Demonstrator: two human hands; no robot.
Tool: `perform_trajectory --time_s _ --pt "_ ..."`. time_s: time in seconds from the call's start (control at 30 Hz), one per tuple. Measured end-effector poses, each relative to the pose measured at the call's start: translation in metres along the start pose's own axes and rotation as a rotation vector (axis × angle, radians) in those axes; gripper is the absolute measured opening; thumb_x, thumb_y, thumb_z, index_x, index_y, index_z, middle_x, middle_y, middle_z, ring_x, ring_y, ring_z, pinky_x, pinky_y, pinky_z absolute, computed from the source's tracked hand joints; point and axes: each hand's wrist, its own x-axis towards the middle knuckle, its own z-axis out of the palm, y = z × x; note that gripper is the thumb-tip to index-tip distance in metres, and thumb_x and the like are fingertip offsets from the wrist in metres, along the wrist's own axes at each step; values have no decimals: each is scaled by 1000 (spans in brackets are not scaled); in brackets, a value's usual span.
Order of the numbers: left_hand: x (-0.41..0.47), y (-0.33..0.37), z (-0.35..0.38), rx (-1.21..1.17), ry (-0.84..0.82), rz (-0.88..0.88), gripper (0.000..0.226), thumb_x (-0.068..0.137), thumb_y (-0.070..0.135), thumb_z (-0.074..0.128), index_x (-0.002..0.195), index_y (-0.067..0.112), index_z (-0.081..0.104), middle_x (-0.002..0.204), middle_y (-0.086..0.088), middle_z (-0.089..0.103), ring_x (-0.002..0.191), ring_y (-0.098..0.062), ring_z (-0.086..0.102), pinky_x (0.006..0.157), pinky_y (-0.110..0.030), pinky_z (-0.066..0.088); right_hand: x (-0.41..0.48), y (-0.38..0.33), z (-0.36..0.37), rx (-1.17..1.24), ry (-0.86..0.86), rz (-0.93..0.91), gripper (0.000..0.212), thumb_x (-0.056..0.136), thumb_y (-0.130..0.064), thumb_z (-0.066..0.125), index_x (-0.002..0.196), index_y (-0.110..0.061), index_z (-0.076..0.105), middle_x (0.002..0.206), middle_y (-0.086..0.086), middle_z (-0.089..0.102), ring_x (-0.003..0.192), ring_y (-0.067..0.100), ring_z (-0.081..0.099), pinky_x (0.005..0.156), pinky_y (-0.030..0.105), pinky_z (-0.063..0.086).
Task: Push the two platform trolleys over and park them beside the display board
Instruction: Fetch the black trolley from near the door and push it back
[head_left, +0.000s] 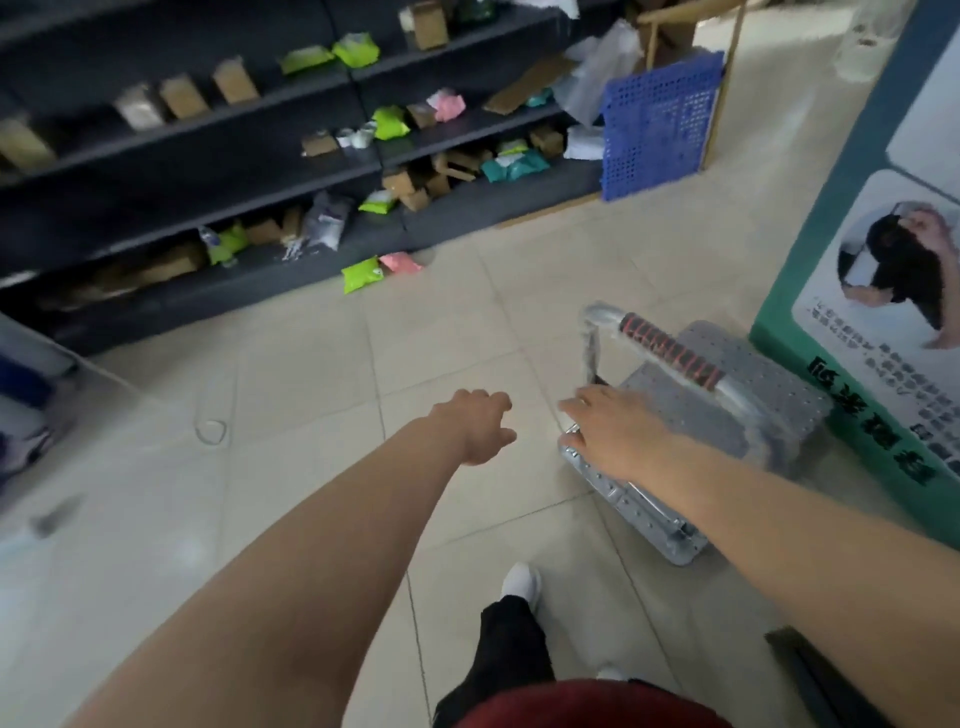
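A person in dark trousers and a white shoe (522, 582) steps across a pale tiled floor (311, 364), both bare arms stretched forward. The left hand (480, 423) hangs in the air over bare tiles, fingers loosely curled and holding nothing. The right hand (615, 434), fingers spread and relaxed, hovers over the near end of a platform trolley (727, 410), gripping nothing; motion blur makes it impossible to say whether it brushes the frame. The trolley stands right of centre, its perforated grey deck just beside the foot of the green-edged display board (857, 291) that rises along the right edge, so this one looks already parked. Its tubular metal handle (670, 353), wrapped in clear film with a black-and-red grip, arches over the near part of the deck. Judging by the steel build, the cart is rigid and fairly heavy to lift but should roll easily on smooth tile; the padded grip at the middle of the handle bar is the sensible place to take hold, since the bare film-wrapped tube may be slippery. No second trolley is visible. Farther off, dark shelving (182, 171) lined with cardboard boxes and bright green and pink packets runs along the left, and a blue perforated panel (657, 124) leans at its far end.
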Motion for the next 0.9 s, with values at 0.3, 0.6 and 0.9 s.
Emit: perform_trajectory --time_s 0.3,0.6,0.9 --pt "-137 -62 65 -215 19 -420 56 96 40 49 143 12 38 143 -12 46 132 -33 39 107 -50 38 -5 -107 3 -120 -113 -387 51 98 -45 36 142 -20 37 148 7 38 137 27 34 109 43 30" --pt "-281 -143 146 -507 -5 -842 57 98 43 45 143 7 39 145 -14 44 135 -33 39 108 -45 37 -30 -281 6 -229 -162 -738 51 98 -45 35 142 -21 38 145 6 40 134 27 36 106 42 35" --pt "-435 -245 249 -687 -39 -1094 56 98 46 43 141 9 42 144 -11 46 132 -31 42 106 -45 39 -67 -477 48 -363 -234 -918 52 98 -48 35 144 -23 36 148 6 39 137 27 35 106 42 32"
